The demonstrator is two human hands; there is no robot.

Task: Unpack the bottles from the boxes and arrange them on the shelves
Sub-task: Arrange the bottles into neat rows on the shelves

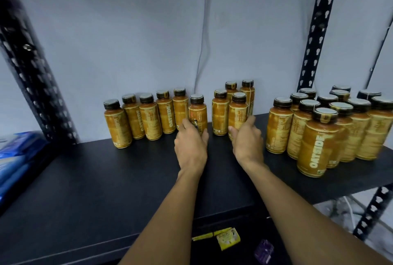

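On the black shelf (106, 179), against the wall, I am counting three groups of orange bottles, all standing upright. Six are lining up in the left row (148, 120), and my left hand (191, 143) is gripping the rightmost bottle (198, 113) of that row, with fingers curled on its left side and thumb on its right. Four are standing in the middle group (220, 115), and my right hand (247, 141) is wrapping round the front bottle (238, 113) there, thumb left, fingers right. About twelve are crowding the right cluster (316, 149); the rear ones are overlapping, so I cannot tell exactly. Blue packs (19, 152) are lying far left, and one yellow sachet (228, 240) is showing below.
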